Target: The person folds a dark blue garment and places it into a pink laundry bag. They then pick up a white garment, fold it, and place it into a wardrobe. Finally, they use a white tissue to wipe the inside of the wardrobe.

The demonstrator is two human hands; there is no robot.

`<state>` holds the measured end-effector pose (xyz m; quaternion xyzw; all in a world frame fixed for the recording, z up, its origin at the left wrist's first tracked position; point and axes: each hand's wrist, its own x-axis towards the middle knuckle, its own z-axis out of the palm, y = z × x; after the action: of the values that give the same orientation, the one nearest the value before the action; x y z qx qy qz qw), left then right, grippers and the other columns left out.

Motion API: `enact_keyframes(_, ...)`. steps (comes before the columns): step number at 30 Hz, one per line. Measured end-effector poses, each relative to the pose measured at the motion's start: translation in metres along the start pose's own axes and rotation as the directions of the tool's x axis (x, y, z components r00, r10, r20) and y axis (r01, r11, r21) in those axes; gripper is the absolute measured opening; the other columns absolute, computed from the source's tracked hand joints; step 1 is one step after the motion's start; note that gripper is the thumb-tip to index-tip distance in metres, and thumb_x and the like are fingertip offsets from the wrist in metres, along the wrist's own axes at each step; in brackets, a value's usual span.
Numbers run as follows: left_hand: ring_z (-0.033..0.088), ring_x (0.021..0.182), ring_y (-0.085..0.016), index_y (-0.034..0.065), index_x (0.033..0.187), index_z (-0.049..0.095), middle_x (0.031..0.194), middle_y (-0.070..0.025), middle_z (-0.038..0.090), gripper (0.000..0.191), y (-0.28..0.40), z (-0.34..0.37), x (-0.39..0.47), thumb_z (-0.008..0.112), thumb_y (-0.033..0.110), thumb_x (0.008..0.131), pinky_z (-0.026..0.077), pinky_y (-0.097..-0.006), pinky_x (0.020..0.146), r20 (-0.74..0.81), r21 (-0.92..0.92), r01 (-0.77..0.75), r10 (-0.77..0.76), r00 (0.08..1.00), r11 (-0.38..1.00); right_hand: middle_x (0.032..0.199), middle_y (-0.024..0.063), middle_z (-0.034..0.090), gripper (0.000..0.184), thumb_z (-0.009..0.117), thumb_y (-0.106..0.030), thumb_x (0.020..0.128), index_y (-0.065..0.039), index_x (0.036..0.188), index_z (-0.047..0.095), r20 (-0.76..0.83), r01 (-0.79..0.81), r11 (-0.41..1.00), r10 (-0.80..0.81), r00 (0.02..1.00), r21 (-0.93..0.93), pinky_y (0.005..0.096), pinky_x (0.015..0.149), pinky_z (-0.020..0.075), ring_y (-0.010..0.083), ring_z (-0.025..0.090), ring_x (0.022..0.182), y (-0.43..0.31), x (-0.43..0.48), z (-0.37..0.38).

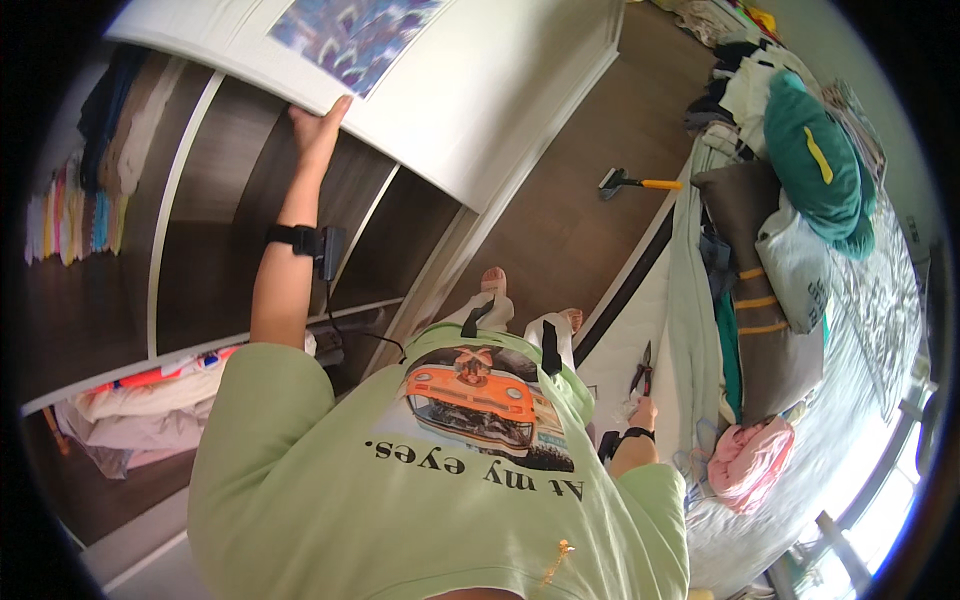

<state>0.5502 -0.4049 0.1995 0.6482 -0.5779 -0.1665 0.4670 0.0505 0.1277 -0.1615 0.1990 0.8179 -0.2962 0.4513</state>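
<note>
My left hand point(319, 127) grips the edge of a white wardrobe door panel point(480, 112), the thumb on its front face and the fingers behind it. A blue and purple patterned inset point(352, 37) decorates the panel. Low on my right side, my right hand point(643, 415) is closed at the red and black handles of a pair of scissors or pliers point(643, 371), whose jaws point away from me. Crumpled clear plastic point(621, 409) is beside that hand. Behind the door edge, dark wardrobe compartments point(217, 165) are exposed.
Hanging clothes point(124, 120), folded textiles point(75, 210) and bagged bedding point(150, 412) fill parts of the wardrobe. An orange-handled brush or scraper point(637, 182) lies over the brown floor point(555, 225). The bed to my right holds a green plush cushion point(814, 165), a grey pillow point(772, 300) and pink cloth point(750, 465).
</note>
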Motion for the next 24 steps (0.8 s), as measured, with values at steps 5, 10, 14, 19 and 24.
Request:
enact_keyframes(5, 0.055, 0.085, -0.023, -0.0081, 0.102, 0.035, 0.096, -0.0188, 0.054, 0.065, -0.011, 0.004, -0.005, 0.075, 0.019, 0.059, 0.044, -0.0315, 0.076, -0.112, -0.053, -0.073, 0.067, 0.991, 0.996, 0.082, 0.0079, 0.056, 0.023, 0.048, -0.018, 0.075, 0.0, 0.088, 0.055, 0.278, 0.348, 0.93, -0.368, 0.887, 0.12, 0.0332, 0.057, 0.0399, 0.0185, 0.052, 0.072, -0.058, -0.035, 0.026)
enact_keyframes(10, 0.059, 0.066, -0.026, -0.0034, 0.09, 0.047, 0.079, -0.0154, 0.059, 0.058, -0.017, 0.009, -0.006, 0.076, 0.029, 0.052, 0.048, -0.0325, 0.06, -0.045, -0.326, -0.105, 0.095, 0.994, 0.94, 0.093, 0.0086, 0.059, 0.026, 0.04, -0.019, 0.083, 0.0, 0.098, 0.052, 0.452, 0.068, 0.937, -0.229, 0.862, 0.343, 0.0337, 0.074, 0.0462, 0.0225, 0.058, 0.084, -0.149, -0.089, 0.143)
enact_keyframes(14, 0.047, 0.099, -0.032, -0.0041, 0.11, 0.039, 0.103, -0.022, 0.047, 0.081, -0.019, -0.002, -0.019, 0.075, 0.037, 0.05, 0.041, -0.0379, 0.082, -0.039, -0.225, 0.095, -0.106, 0.994, 0.97, 0.088, 0.0049, 0.058, 0.028, 0.045, -0.026, 0.084, -0.007, 0.104, 0.049, 0.581, 0.245, 0.967, -0.239, 0.778, 0.069, 0.034, 0.074, 0.0463, 0.0205, 0.057, 0.08, -0.192, -0.168, 0.253)
enact_keyframes(19, 0.05, 0.091, -0.021, 0.001, 0.113, 0.042, 0.103, -0.0137, 0.051, 0.052, -0.07, -0.049, -0.106, 0.059, 0.032, 0.075, 0.042, -0.0329, 0.078, 0.615, -0.034, 0.225, -0.157, 0.773, 0.974, 0.08, 0.0028, 0.054, 0.02, 0.044, -0.016, 0.085, -0.008, 0.101, 0.05, 0.904, 0.56, 0.825, -0.177, 0.39, -0.08, 0.0329, 0.063, 0.049, 0.0164, 0.055, 0.073, -0.207, -0.285, 0.374)
enact_keyframes(24, 0.052, 0.097, -0.024, -0.0004, 0.114, 0.043, 0.107, -0.0172, 0.052, 0.06, -0.105, -0.062, -0.226, 0.058, 0.041, 0.074, 0.04, -0.0336, 0.084, 0.407, -0.115, 0.638, -0.55, 0.729, 0.761, 0.083, 0.0057, 0.055, 0.017, 0.042, -0.011, 0.086, -0.006, 0.1, 0.05, 0.943, 0.518, 0.79, 0.309, 0.125, -0.328, 0.0315, 0.07, 0.047, 0.0157, 0.055, 0.08, -0.173, -0.39, 0.445)
